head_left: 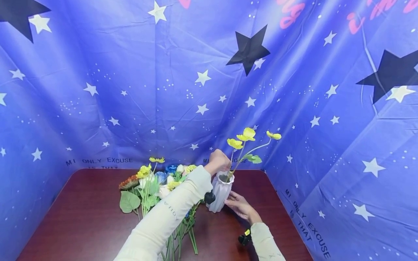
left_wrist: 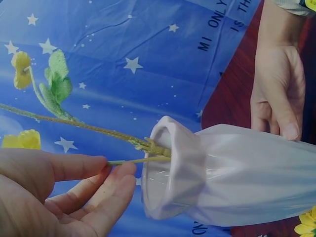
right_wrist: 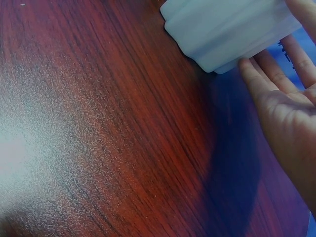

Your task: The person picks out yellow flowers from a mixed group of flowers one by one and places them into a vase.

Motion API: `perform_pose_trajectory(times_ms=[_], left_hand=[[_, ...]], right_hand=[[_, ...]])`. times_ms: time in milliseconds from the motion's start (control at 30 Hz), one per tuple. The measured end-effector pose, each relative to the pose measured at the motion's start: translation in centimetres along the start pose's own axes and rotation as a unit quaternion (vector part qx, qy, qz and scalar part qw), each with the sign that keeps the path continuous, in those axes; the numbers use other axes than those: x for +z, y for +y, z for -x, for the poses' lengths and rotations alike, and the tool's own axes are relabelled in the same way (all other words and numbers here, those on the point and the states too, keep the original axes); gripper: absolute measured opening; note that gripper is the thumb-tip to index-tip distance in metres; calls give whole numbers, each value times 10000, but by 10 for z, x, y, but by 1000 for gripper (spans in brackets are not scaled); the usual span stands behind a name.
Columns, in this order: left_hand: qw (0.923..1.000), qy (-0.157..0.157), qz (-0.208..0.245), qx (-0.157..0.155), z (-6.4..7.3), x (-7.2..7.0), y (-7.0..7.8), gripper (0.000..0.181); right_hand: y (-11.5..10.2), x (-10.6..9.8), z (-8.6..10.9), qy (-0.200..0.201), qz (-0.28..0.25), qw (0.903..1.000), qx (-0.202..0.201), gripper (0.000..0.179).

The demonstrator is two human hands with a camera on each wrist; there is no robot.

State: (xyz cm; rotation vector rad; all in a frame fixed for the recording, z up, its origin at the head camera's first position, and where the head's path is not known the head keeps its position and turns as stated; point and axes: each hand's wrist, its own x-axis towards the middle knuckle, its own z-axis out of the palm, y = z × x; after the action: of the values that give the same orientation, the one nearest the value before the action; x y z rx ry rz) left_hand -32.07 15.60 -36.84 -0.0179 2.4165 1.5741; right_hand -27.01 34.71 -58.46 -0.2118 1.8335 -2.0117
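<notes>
We are holding a thin flower stem [left_wrist: 148,159] in our left hand [head_left: 220,160], the grip pinching it between thumb and fingertips just outside the mouth of the white vase [head_left: 218,197]. The vase is standing on the far right part of the bench [head_left: 91,228], just right of a heap of flowers [head_left: 163,191]. Our right hand [head_left: 241,206] is touching its right side low down; that grip is lying loose, the fingers looking fairly straight and steadying rather than clenching.

We are judging the stem light, slim and springy, probably willing to bend, so we are favouring a pinch near the vase end and sparing the soft petals. The vase is looking glossy, hard and perhaps breakable, and smooth enough for slipping; we are preferring a broad hold on its ridged body, below the frilled rim.

Counting, we are finding one vase and three yellow blooms [head_left: 246,135] rising above it, with green leaves [head_left: 254,158] beside them. In the heap we are making out one rust-coloured bloom [head_left: 128,182] and one broad leaf [head_left: 129,202]; the other blooms [head_left: 143,171] are overlapping, so we are leaving them uncounted.
</notes>
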Motion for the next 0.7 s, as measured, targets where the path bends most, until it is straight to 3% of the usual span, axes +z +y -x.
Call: perform_pose_trajectory(times_ms=[267,467,700], left_hand=[[9989,-81,142,-434,-5,-7,11,18],[9932,-253,742,-860,-6,-10,13,32],[9906,-360,873,-986,-10,-7,12,22]], right_hand=[[-4,2,-4,121,-84,9999,-69,73],[-2,2,-4,116,-150,9998,15,71],[0,2,0,77,-108,9999,-36,72]])
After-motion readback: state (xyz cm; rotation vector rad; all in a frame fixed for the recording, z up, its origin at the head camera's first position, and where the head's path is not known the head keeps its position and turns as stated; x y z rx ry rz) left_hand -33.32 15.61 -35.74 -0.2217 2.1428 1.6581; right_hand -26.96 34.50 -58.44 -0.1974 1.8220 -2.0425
